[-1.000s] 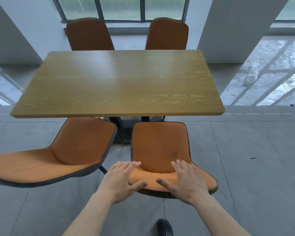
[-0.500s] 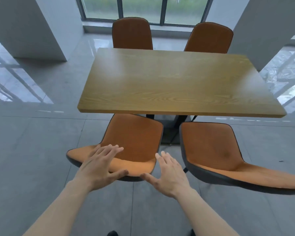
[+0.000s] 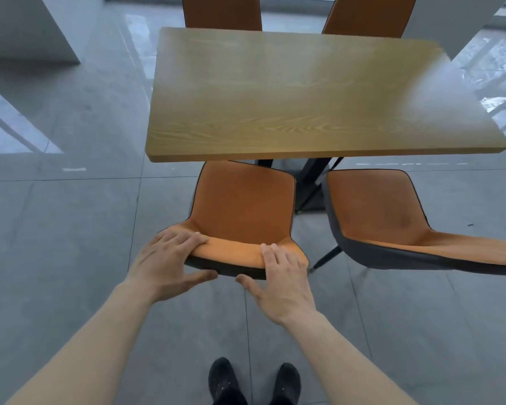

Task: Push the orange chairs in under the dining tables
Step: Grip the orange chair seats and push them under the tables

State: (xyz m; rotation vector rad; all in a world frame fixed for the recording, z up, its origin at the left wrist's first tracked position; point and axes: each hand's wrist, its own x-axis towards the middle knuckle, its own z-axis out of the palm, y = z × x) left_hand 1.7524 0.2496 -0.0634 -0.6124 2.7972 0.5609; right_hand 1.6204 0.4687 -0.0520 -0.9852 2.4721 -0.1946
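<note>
An orange chair [image 3: 240,206] with a dark shell stands at the near left side of the wooden dining table [image 3: 304,97], its seat front just under the table edge. My left hand [image 3: 170,258] and my right hand [image 3: 281,276] both grip the top of its backrest, fingers over the orange rim, thumbs against the dark back. A second orange chair [image 3: 374,211] stands to its right, its front edge near the table and its backrest reaching off the right side of the view.
Two more orange chairs [image 3: 221,10] [image 3: 368,13] sit at the table's far side. The table's black base [image 3: 313,182] stands between the near chairs. A white pillar [image 3: 27,27] rises at far left. Grey tiled floor lies all around; my black shoes [image 3: 225,381] are below.
My hands left the right-hand chair, and I shifted over to the left-hand one. Both hands went from hovering over its backrest to gripping its top edge.
</note>
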